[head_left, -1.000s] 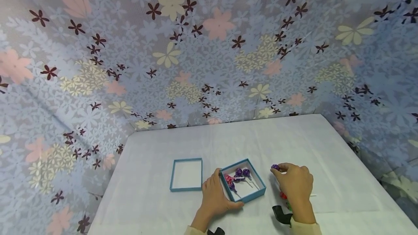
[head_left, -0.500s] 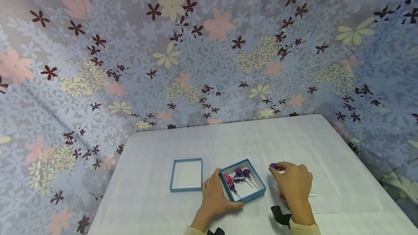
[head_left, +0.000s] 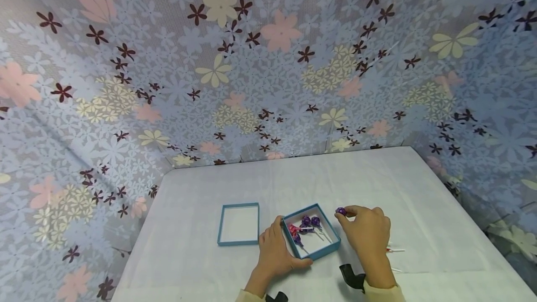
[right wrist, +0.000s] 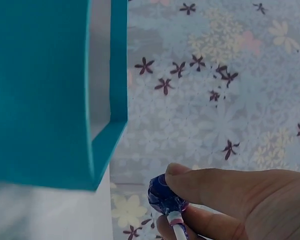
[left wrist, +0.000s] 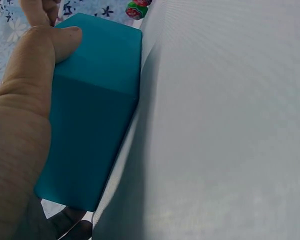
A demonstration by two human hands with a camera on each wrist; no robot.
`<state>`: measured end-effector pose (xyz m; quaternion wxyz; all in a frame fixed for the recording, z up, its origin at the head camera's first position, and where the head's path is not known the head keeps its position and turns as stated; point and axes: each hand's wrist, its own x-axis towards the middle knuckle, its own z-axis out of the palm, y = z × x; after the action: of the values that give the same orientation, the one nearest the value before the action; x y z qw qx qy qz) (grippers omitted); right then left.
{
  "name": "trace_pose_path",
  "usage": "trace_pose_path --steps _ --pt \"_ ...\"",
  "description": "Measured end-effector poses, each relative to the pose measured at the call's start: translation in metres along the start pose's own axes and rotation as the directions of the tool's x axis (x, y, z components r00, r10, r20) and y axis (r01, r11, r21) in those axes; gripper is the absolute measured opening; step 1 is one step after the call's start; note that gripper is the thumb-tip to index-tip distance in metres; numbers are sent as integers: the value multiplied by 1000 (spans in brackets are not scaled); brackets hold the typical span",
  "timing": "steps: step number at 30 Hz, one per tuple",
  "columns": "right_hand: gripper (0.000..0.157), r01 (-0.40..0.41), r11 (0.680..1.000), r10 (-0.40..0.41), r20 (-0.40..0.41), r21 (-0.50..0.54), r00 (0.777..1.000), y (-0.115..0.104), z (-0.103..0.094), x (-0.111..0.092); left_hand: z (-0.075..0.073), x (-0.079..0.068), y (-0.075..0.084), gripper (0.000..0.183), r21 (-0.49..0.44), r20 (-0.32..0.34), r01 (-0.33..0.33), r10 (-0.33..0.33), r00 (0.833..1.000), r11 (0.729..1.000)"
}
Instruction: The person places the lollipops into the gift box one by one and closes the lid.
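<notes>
My right hand (head_left: 367,232) pinches a purple-wrapped lollipop (head_left: 340,210) by its round head, just right of the blue box. In the right wrist view the lollipop (right wrist: 165,197) sits between thumb and fingers, its white stick pointing down. My left hand (head_left: 274,250) grips the open blue box (head_left: 320,254), thumb along the near side and fingers along the left side. Inside the box lie several purple lollipops (head_left: 315,221) and a pink one (head_left: 292,230), sticks toward the lower right. The left wrist view shows the thumb on the outer wall of the box (left wrist: 95,135).
A shallow blue-rimmed lid (head_left: 239,244) lies left of the box on the white-covered table (head_left: 201,190). White lollipop sticks (head_left: 396,250) show beyond my right wrist. Red and green lollipops (left wrist: 136,11) appear in the left wrist view. Flower-patterned cloth (head_left: 268,83) rises behind the table.
My right hand has moved left toward the box with the purple lollipop, uncovering more of the sticks behind it. The left hand and box have stayed put.
</notes>
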<state>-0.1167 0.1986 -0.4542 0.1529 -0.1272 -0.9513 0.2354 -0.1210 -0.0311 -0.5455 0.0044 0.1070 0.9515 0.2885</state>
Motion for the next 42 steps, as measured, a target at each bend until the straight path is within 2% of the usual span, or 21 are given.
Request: trace_pose_path --steps 4,11,24,33,42 --pt "32 10 1000 -10 13 1 1000 -9 1 -1 -1 0 0 139 -9 2 -5 5 1000 1000" --pt "34 4 1000 -5 85 7 996 -20 6 -5 -2 1 -1 140 -3 4 1 -1 1000 1000" --pt "35 73 997 -76 93 27 993 -31 15 -10 0 -1 -2 141 -1 -8 -7 7 1000 1000" --pt "33 76 996 -80 115 39 990 -37 19 -11 0 0 -3 142 6 5 -4 4 1000 1000" --pt "33 104 994 -109 137 42 985 -43 25 -14 1 0 -3 141 19 -25 -27 27 999 999"
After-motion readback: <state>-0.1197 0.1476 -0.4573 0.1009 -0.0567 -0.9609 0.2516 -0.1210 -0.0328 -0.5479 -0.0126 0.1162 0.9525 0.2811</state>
